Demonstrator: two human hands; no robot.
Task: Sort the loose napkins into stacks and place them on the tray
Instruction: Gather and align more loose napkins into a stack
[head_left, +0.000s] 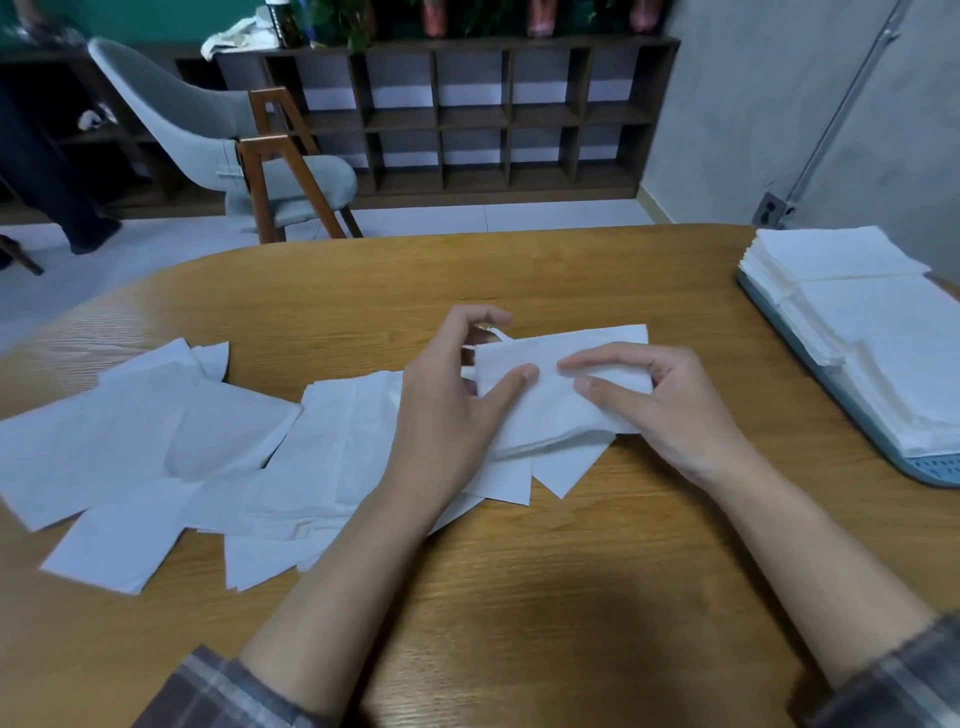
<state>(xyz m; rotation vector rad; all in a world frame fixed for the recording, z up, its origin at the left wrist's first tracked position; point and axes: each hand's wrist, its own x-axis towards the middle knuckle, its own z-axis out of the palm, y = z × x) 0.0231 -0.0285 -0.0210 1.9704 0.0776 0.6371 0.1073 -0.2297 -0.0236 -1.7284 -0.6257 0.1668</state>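
Left hand (441, 415) and right hand (675, 415) pinch 1 napkin bundle (550, 415) lying crosswise. Tray (930, 470) sits nearer the right hand.

Napkins (156, 447) — thin white paper, matt, faintly embossed. Table (519, 597) — light wood, visible grain, slight sheen. Tray (930, 470): blue-grey plastic, smooth. Chair (208, 130) has grey cloth on a wood frame.

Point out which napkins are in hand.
The middle bunch, held by left hand and right hand; the loose napkins lie flat to its left, the stacks rest on the tray.
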